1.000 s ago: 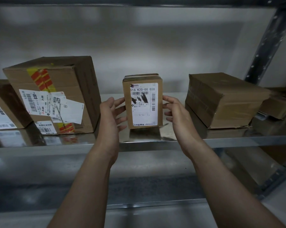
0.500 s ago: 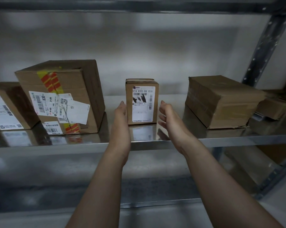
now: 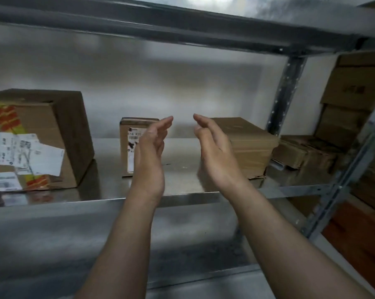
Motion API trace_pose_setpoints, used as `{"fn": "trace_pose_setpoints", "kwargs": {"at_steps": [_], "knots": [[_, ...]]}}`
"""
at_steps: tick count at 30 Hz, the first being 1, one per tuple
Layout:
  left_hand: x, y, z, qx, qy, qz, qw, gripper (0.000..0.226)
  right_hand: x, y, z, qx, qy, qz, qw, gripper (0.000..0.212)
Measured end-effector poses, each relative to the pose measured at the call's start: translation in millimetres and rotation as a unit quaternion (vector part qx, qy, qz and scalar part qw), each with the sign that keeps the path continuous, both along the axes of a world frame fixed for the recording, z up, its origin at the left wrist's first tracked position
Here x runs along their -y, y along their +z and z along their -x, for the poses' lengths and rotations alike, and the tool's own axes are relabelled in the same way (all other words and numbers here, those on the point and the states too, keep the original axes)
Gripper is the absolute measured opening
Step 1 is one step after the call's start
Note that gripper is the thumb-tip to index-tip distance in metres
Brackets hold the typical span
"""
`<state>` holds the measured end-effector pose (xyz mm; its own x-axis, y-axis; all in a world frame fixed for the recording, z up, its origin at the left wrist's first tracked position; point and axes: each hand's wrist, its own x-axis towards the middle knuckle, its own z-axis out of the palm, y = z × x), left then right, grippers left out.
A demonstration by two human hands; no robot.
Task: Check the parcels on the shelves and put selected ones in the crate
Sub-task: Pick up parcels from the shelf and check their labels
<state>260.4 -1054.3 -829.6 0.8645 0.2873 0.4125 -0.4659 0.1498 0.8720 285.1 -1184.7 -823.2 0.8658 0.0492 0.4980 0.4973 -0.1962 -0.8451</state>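
Shiny metal shelf (image 3: 182, 186) fills the head view, with a pale wall (image 3: 160, 83) behind it and a dark beam (image 3: 160, 26) overhead. At the left stands a large carton (image 3: 59, 126) with yellow-and-red tape and several white labels. A perforated post (image 3: 287, 93) rises at the right, with stacked cartons (image 3: 352, 93) beyond it. The small parcel (image 3: 128, 147) stands upright mid-shelf, brown, with a white printed label partly hidden by the left hand (image 3: 150, 152). A flat taped parcel (image 3: 251, 143) lies to its right, partly behind the right hand (image 3: 214, 154). Both hands are raised with palms facing, fingers loose and slightly bent, holding nothing
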Motion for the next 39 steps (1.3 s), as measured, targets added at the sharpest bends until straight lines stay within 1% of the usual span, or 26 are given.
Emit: {"fn": "trace_pose_setpoints", "kwargs": {"at_steps": [4,7,9,11,12,13,14,15,17,18,20,23,25,28,32,35,39], "knots": [[50.6,9.1,-16.5,-0.007,0.005,-0.041,0.999,0.05,59.4,10.5,-14.2,0.015,-0.004,-0.006,1.0,0.043],[81.8,19.3,-32.0,-0.027,0.027,-0.046,0.998,0.048,108.7,12.0,-28.9,0.036,-0.022,-0.015,0.999,0.036],[99.3,25.0,-46.9,-0.063,0.04,-0.051,0.996,0.049,138.1,7.3,-43.2,0.063,-0.064,-0.014,0.996,0.033],[118.8,24.5,-61.8,-0.125,0.05,-0.058,0.989,0.051,166.9,3.7,-61.0,0.055,-0.131,0.019,0.99,0.035],[127.5,22.9,-66.0,-0.162,0.051,-0.06,0.984,0.054,178.5,1.5,-70.6,0.032,-0.168,0.043,0.984,0.038],[135.8,20.7,-68.6,-0.199,0.051,-0.059,0.977,0.057,188.9,0.9,-78.3,-0.011,-0.186,0.059,0.981,0.044],[143.1,19.6,-69.9,-0.231,0.045,-0.056,0.97,0.062,196.8,-0.4,-86.7,-0.071,-0.179,0.053,0.98,0.048],[148.4,17.2,-69.8,-0.254,0.031,-0.052,0.965,0.066,201.1,-0.3,-92.0,-0.134,-0.157,0.029,0.978,0.051],[157.7,15.8,-69.0,-0.278,0.005,-0.028,0.96,0.07,207.4,0.6,-99.3,-0.245,-0.099,-0.033,0.964,0.05],[160.3,16.0,-68.2,-0.279,-0.006,-0.013,0.96,0.071,209.4,0.5,-100.1,-0.273,-0.075,-0.039,0.958,0.047],[160.9,17.3,-64.9,-0.271,-0.012,0.009,0.963,0.071,211.2,0.8,-98.9,-0.286,-0.038,-0.035,0.957,0.041],[154.8,21.2,-55.3,-0.237,-0.003,0.019,0.971,0.069,210.9,-2.9,-90.7,-0.271,0.008,-0.075,0.96,0.035],[148.8,22.7,-47.2,-0.208,0.008,0.02,0.978,0.065,210.5,-4.0,-82.8,-0.247,0.025,-0.09,0.964,0.03],[143.4,19.5,-39.7,-0.184,0.005,0.013,0.983,0.059,211.6,-9.3,-69.7,-0.213,0.038,-0.1,0.971,0.028],[142.0,9.4,-42.3,-0.174,-0.019,-0.012,0.985,0.063,204.3,-11.3,-63.1,-0.191,0.02,-0.122,0.974,0.037],[134.7,3.8,-45.7,-0.158,-0.026,-0.001,0.987,0.06,201.8,-10.3,-60.3,-0.183,0.017,-0.124,0.975,0.047],[126.1,-2.3,-43.5,-0.166,-0.021,0.007,0.986,0.059,192.2,-15.6,-57.2,-0.189,0.02,-0.11,0.976,0.046]]}}
